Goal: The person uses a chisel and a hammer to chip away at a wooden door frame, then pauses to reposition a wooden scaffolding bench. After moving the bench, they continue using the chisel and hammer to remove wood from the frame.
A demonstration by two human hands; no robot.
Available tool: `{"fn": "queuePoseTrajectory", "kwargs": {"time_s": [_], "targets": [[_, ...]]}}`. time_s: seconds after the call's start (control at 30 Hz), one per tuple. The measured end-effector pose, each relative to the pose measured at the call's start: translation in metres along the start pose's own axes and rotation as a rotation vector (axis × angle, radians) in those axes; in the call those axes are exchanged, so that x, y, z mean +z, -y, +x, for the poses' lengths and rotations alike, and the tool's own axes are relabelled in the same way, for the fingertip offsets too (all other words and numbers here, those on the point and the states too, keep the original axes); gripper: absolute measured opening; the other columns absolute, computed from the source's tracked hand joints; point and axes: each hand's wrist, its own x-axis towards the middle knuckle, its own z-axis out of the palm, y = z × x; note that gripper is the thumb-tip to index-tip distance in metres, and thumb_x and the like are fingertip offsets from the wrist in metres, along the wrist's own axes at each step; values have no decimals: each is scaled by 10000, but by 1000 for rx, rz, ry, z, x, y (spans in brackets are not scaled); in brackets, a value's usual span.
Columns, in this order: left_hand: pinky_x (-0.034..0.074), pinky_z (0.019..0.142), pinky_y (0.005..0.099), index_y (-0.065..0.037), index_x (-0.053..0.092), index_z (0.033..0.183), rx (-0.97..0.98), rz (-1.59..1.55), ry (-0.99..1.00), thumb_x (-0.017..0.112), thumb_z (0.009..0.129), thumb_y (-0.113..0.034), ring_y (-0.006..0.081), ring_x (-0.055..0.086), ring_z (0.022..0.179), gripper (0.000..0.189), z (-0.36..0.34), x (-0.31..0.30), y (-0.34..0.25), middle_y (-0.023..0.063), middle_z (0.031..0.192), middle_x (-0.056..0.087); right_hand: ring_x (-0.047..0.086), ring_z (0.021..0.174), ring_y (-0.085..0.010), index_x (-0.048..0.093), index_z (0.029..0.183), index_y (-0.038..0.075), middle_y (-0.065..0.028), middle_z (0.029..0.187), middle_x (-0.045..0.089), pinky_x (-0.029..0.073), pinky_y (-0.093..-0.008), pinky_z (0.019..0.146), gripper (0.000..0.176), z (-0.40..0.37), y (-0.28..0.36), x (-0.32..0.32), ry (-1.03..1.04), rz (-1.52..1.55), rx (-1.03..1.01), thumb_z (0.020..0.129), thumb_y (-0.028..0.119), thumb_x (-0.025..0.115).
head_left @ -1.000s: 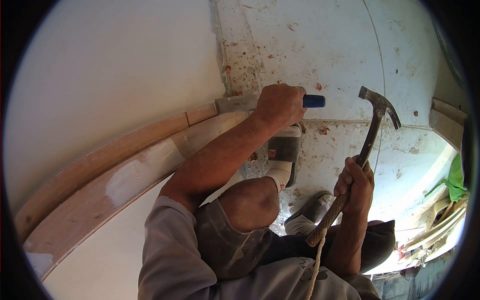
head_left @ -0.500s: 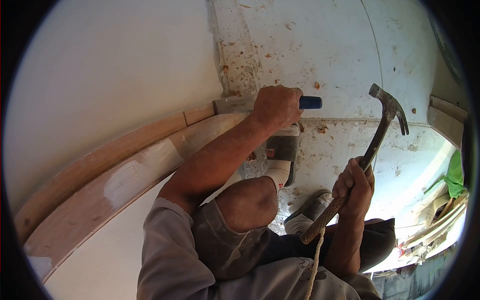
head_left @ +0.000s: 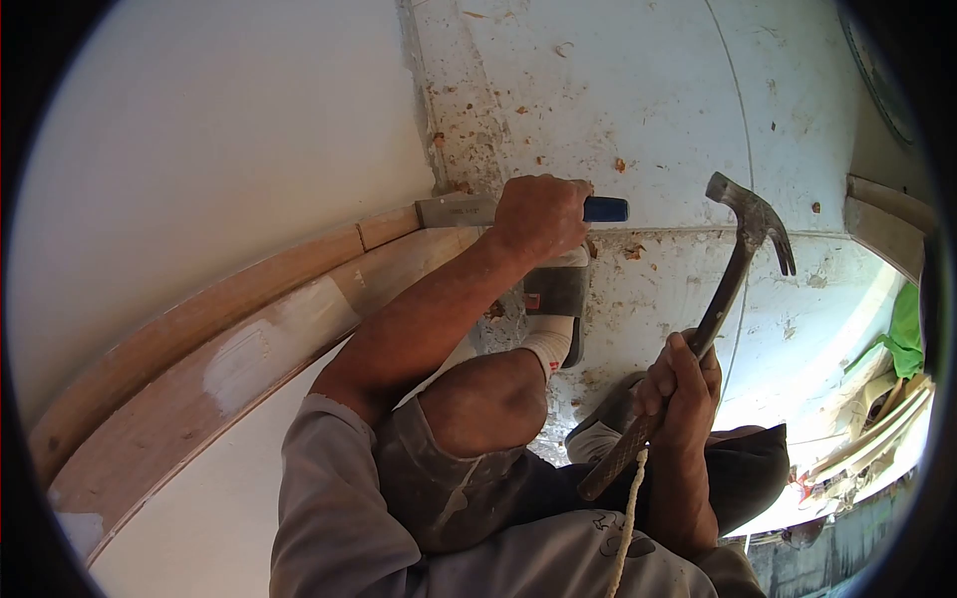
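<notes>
My left hand (head_left: 541,219) is closed around a chisel with a blue handle (head_left: 606,209). The handle's butt sticks out on the right of the fist. Its broad steel blade (head_left: 457,210) points left, with its end right at the end of a wooden strip (head_left: 389,227) along the wall. In my right hand (head_left: 683,391) is a claw hammer (head_left: 733,261), gripped partway up its shaft. The hammer's head is raised to the right of the chisel, the face turned left toward it and the claw to the right. The textured lower grip extends below the hand.
A pale wall (head_left: 229,130) rises at left, and a wooden ledge (head_left: 179,399) with white patches curves along it. Wood chips (head_left: 620,164) and dirt dot the light floor (head_left: 658,80). My shoes and bent knee are below the chisel. Green cloth (head_left: 903,334) and stacked strips lie at right.
My right hand and the hammer have moved a little to the left, toward the chisel. The chisel stays at the end of the wooden strip; the whole view has shifted slightly.
</notes>
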Motion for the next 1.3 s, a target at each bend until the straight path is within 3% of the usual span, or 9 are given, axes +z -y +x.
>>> {"fn": "queuePoseTrajectory", "kwargs": {"time_s": [0.17, 0.23, 0.3, 0.43, 0.5, 0.57, 0.97, 1.13, 1.3], "targets": [[538, 612, 389, -98, 711, 928, 9, 13, 2, 710, 693, -176, 275, 684, 669, 247, 1, 1, 3, 112, 696, 680, 398, 365, -101, 486, 865, 83, 22, 530, 396, 382, -260, 343, 166, 0, -13, 1, -145, 208, -144, 916, 198, 595], [527, 586, 409, -90, 690, 835, -7, -18, -13, 695, 718, -203, 308, 675, 657, 163, 3, 4, 3, 125, 664, 660, 377, 351, -97, 476, 848, 94, 34, 523, 368, 391, -261, 329, 148, 1, -24, -4, 70, -374, 31, 926, 185, 564], [528, 590, 408, -90, 690, 837, 9, -7, -30, 697, 721, -210, 308, 676, 662, 167, 5, 3, 2, 124, 670, 663, 396, 355, -107, 472, 847, 83, 30, 528, 381, 398, -264, 330, 155, 0, -6, -2, 123, -242, 62, 916, 177, 574], [531, 598, 406, -93, 691, 837, -7, 14, -19, 699, 725, -223, 308, 678, 666, 172, 3, 3, 3, 121, 681, 669, 401, 367, -71, 485, 850, 86, 34, 529, 381, 390, -239, 332, 157, 1, -1, -1, -107, 98, -111, 929, 188, 575], [532, 602, 408, -92, 691, 840, -17, 14, -7, 696, 727, -223, 308, 678, 668, 173, 4, 3, 4, 123, 686, 671, 402, 365, -82, 482, 846, 83, 28, 530, 388, 389, -246, 335, 167, 2, -7, -4, -115, -5, -137, 911, 192, 590], [532, 605, 410, -92, 691, 843, -16, 20, 10, 694, 729, -223, 309, 678, 670, 173, 3, 4, 1, 125, 690, 672, 403, 364, -94, 478, 849, 78, 21, 532, 398, 390, -256, 337, 176, 2, 0, -6, 88, -391, 80, 884, 193, 607], [554, 661, 404, -89, 710, 902, -138, 35, 133, 667, 744, -212, 310, 692, 732, 205, 29, 2, 5, 139, 793, 699, 393, 371, -90, 476, 845, 88, 17, 541, 399, 391, -254, 335, 154, 15, 19, -14, -68, -12, -9, 895, 184, 587], [558, 725, 417, -88, 706, 942, -470, -17, -111, 613, 795, -221, 308, 698, 777, 218, 86, -50, 36, 137, 812, 704, 405, 384, -104, 479, 841, 69, 5, 550, 400, 401, -265, 350, 170, 15, 21, -13, -68, -7, -8, 881, 190, 592], [546, 736, 428, -84, 696, 895, -178, -28, -87, 648, 787, -287, 344, 680, 759, 235, 70, -54, -23, 159, 796, 690, 403, 380, -104, 481, 843, 69, 7, 548, 395, 395, -264, 347, 167, 19, 24, -6, -80, 29, -37, 888, 188, 590]]}}
